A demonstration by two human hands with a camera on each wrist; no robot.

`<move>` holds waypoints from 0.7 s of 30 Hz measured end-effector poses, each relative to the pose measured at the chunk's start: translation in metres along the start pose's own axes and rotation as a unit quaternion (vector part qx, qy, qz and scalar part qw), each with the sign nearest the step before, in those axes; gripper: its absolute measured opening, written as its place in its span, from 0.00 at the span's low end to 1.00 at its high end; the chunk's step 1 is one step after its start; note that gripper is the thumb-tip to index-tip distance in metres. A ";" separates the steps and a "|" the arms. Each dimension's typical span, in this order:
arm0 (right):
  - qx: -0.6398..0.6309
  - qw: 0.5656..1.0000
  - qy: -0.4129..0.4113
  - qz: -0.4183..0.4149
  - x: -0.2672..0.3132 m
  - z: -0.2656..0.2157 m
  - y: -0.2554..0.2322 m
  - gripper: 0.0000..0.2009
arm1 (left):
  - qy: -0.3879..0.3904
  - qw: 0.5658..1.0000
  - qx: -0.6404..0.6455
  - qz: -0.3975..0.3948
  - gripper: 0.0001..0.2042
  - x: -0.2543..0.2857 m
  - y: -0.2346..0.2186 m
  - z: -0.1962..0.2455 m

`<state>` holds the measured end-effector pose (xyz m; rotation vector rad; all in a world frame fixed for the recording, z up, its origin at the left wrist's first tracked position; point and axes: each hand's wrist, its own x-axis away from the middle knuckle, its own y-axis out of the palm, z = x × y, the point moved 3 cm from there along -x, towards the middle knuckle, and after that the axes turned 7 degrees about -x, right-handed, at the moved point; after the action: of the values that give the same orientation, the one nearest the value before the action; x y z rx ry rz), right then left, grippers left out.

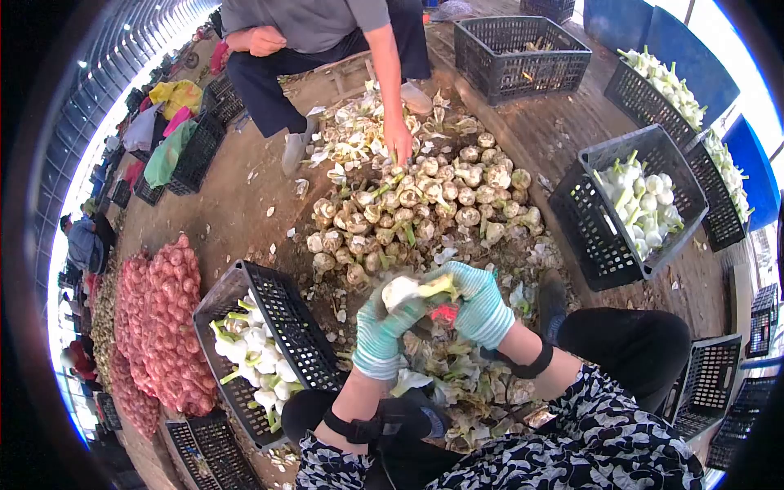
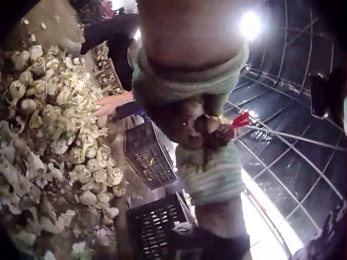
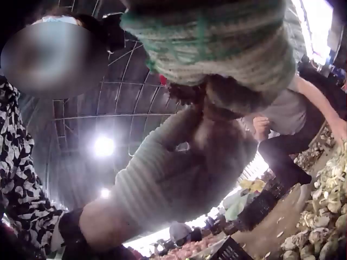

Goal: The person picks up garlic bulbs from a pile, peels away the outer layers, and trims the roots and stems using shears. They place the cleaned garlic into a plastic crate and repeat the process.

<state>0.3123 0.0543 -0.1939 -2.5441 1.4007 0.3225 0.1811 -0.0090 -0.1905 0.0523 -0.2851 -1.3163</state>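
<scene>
In the head view my left hand, in a green and white striped glove, grips a white garlic bulb with its green stem pointing right. My right hand, gloved alike, meets the stem with its thumb side, fingers curled. A small red thing shows beneath the right fingers; its kind is hidden by the hand. Both wrist views show the gloves close together, with a red tip sticking out. Ahead lies a heap of unpeeled garlic.
Crates of trimmed garlic stand left and right. Opposite, a person's hand reaches into the heap. Peeled skins litter the ground between my legs. Red net sacks lie left; an open black crate stands behind.
</scene>
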 end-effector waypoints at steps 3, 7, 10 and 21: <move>-0.067 0.998 -0.003 0.020 0.002 0.029 -0.002 0.10 | -0.116 0.978 0.154 -0.085 0.28 0.002 -0.001 0.001; -0.396 0.888 0.234 0.021 0.009 0.030 -0.016 0.10 | -0.088 0.980 0.121 -0.132 0.32 0.004 0.010 0.000; -0.350 0.926 0.140 0.033 0.009 0.023 -0.017 0.10 | -0.151 0.951 0.220 -0.157 0.29 0.000 0.016 0.008; -0.661 0.682 0.314 -0.003 0.021 0.012 0.009 0.10 | 0.149 0.986 -0.063 -0.038 0.33 -0.021 0.001 -0.007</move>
<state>0.3145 0.0360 -0.2128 -4.1625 1.6929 0.6985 0.1790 0.0106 -0.2005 0.1538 0.0561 -1.3784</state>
